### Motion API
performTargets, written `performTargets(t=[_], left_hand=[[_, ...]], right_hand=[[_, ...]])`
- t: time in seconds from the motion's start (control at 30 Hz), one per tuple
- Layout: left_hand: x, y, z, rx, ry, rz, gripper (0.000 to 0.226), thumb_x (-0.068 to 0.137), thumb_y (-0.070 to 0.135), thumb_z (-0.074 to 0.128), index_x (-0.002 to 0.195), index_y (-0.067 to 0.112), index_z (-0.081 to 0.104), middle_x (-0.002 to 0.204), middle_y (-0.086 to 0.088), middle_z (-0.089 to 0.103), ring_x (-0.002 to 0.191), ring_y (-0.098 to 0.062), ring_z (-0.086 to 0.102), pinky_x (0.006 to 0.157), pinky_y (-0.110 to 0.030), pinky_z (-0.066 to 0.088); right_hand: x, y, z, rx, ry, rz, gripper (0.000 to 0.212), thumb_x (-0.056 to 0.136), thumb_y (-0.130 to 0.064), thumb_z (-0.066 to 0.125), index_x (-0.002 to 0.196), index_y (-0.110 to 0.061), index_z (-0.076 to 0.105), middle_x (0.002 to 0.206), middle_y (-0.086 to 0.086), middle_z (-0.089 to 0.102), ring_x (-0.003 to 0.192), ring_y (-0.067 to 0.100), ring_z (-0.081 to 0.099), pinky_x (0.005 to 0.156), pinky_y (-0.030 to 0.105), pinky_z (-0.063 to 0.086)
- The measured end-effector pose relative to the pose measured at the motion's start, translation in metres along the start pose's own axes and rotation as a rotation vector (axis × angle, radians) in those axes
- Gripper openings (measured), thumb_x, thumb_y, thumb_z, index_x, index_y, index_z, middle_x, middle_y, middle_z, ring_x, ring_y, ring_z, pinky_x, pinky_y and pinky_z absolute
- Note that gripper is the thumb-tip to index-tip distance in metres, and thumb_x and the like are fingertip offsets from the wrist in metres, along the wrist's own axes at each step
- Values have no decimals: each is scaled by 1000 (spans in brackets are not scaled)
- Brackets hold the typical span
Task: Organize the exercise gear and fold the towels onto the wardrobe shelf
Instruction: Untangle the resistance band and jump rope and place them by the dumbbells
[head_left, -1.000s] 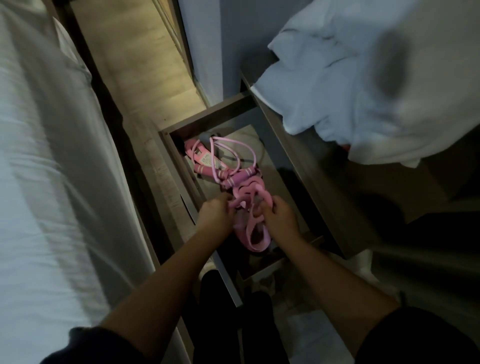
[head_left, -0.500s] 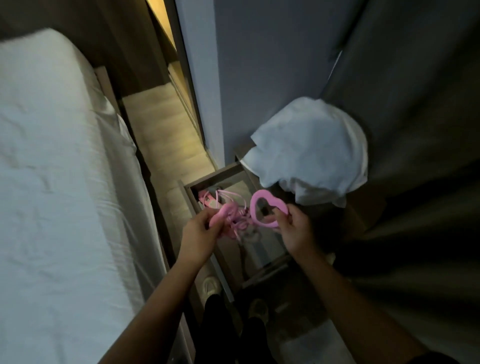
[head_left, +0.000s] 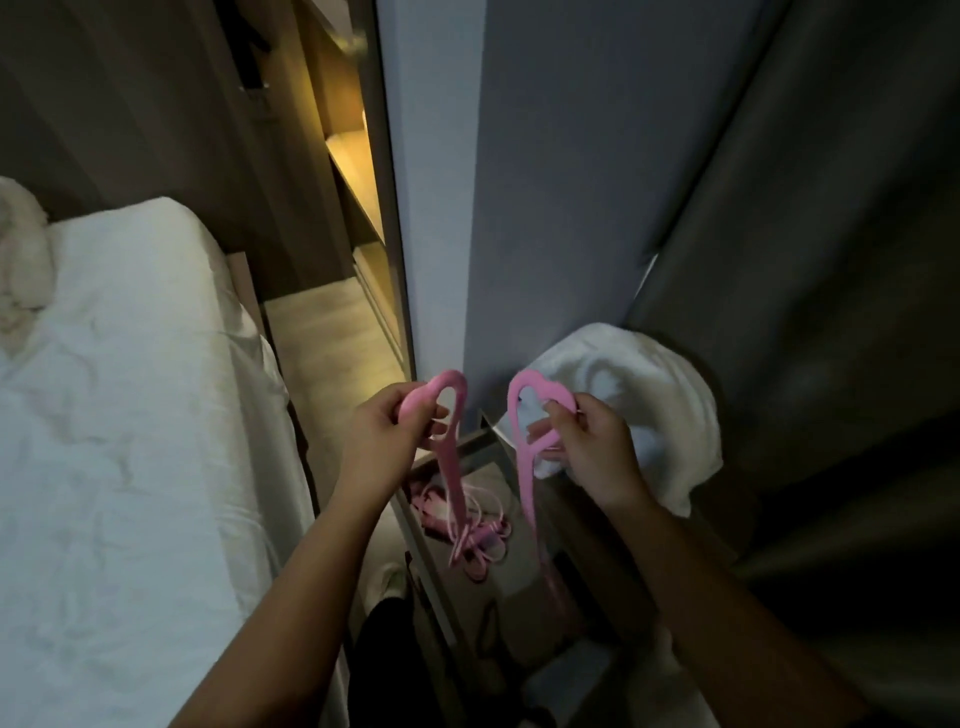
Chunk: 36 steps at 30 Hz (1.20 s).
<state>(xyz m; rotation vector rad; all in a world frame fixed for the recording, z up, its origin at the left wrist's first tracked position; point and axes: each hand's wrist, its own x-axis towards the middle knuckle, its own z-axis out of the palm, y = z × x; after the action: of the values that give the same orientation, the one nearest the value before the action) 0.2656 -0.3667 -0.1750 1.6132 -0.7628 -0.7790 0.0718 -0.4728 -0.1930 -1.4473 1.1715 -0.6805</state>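
Pink stretchy band (head_left: 524, 483) is up in the air over the open drawer (head_left: 470, 441), held by both hands. It has 2 loops at the top & 2 long straps that hang down toward the drawer. L hand (head_left: 384, 436) is above the drawer's left side, fingers curled tight round the left loop (head_left: 449, 395). R hand (head_left: 587, 447) is above the drawer's right side & pinches the right loop (head_left: 522, 400), which looks like a heart. The 2 loops are near each other but don't touch.

Inside the drawer lies a pile of more pink ropes (head_left: 480, 535), all tangled. The left strap reaches down to the pile; can't tell if it touches. The right strap hangs lower, and its end is too dark to see.

A white towel (head_left: 644, 395) sits in a crumpled heap just right of the drawer, behind the R hand. A bed (head_left: 130, 415) w/ a white sheet is left of the drawer. A grey wall (head_left: 545, 182) stands up behind the drawer, & a lit shelf (head_left: 348, 156) glows farther back from the drawer, on the left.
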Motion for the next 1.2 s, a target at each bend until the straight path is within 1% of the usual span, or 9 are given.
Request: performTargets(t=[0.1,0.2,0.27,0.33,0.43,0.63,0.9,1.07,1.2], left_hand=[[58,6,-21,7,-78,21,20,95,31,59,104,16,68,85,0,73,76,-16,72,64,-26,59],[113,14,-48,19,-171,76,18,96,27,58,105,15,68,87,-3,73,77,-18,72,67,-29,59],[144,23,-67,32,-192,100,16,97,25,57,104,15,69,86,-4,72,76,-19,72,65,-28,59],[171,32,-84,43,-192,115,14,97,22,56,102,17,68,85,-3,72,75,-20,71,64,-27,59],[201,43,-104,72,-197,147,12,98,20,55,99,21,67,86,-4,71,74,-19,71,63,-24,57],[234,42,-131,62,-114,175,11,97,23,56,95,28,65,85,-3,71,72,-17,70,63,-22,57],[276,13,-177,50,66,17,15,97,25,59,107,17,67,87,0,71,74,-15,71,61,-23,57],[330,13,-199,-7,83,-33,7,96,24,60,94,25,66,85,-2,71,71,-16,71,60,-24,58],[398,0,-221,-40,63,-76,10,96,28,59,99,23,68,84,-2,72,72,-16,72,59,-23,57]], right_hand=[[42,-24,30,31,71,-22,18,99,-23,56,104,-11,68,81,2,75,76,15,73,66,30,59],[80,-44,65,-11,120,-38,19,99,-22,55,97,-7,68,74,-3,74,65,9,71,55,17,54],[101,-57,87,14,148,-20,21,99,-21,55,96,-4,67,72,2,73,65,14,71,57,24,58],[117,-70,106,16,155,-28,20,99,-24,55,97,-8,68,75,3,74,69,16,72,63,30,61],[136,-90,128,25,130,-99,14,98,-30,57,90,-23,67,76,-3,74,70,13,72,63,26,60],[169,-109,164,59,76,-141,11,98,-24,58,90,-25,66,79,-1,74,76,15,73,69,30,61],[215,-122,217,-39,-121,-121,12,100,-20,54,97,-19,65,87,4,72,82,19,71,72,31,61],[264,-141,253,-64,-157,-112,14,100,-21,53,102,-16,66,86,6,71,80,20,71,69,32,61],[324,-155,285,-73,-122,-144,15,100,-21,53,103,-15,67,84,4,71,74,14,70,60,23,58]])
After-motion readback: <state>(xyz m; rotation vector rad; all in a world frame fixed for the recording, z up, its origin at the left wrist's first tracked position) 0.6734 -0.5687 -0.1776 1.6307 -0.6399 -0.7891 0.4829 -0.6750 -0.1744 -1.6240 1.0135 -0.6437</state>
